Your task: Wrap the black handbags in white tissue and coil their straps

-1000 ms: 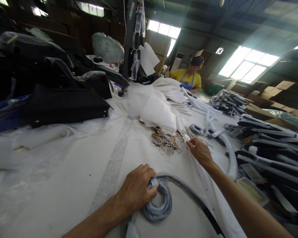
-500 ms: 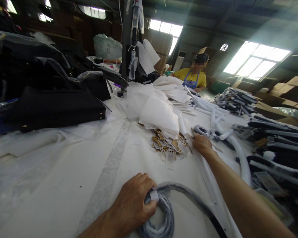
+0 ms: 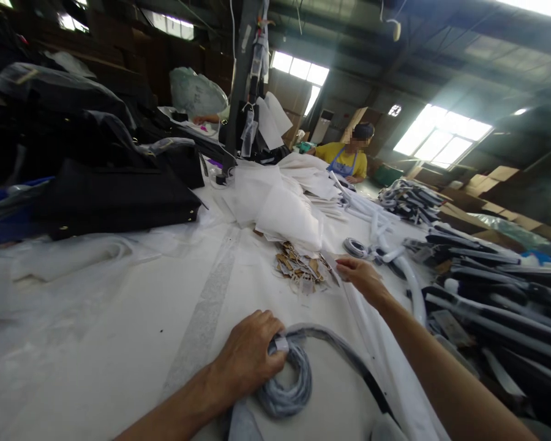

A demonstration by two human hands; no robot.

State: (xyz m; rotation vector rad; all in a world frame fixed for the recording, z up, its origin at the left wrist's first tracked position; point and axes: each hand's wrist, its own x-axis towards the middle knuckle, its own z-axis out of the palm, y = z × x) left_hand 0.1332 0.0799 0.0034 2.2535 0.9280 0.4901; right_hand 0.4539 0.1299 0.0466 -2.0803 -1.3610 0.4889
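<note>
White table (image 3: 119, 331); left hand (image 3: 252, 347) curled round coil (image 3: 284, 405); right hand (image 3: 362, 278) half-closed beside tags (image 3: 299, 267), hold unclear.

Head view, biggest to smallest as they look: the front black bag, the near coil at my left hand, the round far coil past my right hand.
Front black bag
Near coil
Far coil
Nearness leaves the coils' true sizes unsure.

Coil (image 3: 298, 395): crinkled see-through plastic over something dark, with a soft shine
Tags (image 3: 294, 263): matt brown card, pale strings
Sheets (image 3: 289, 214): thin, white, matt; paper or cloth, I can't tell from here
Tabletop (image 3: 119, 343): smooth, dull white
Black bag (image 3: 128, 199), left of frame: matt, with glossy, metal-looking studs (image 3: 191, 214)
Boxes (image 3: 482, 184), right: dull brown cardboard
</note>
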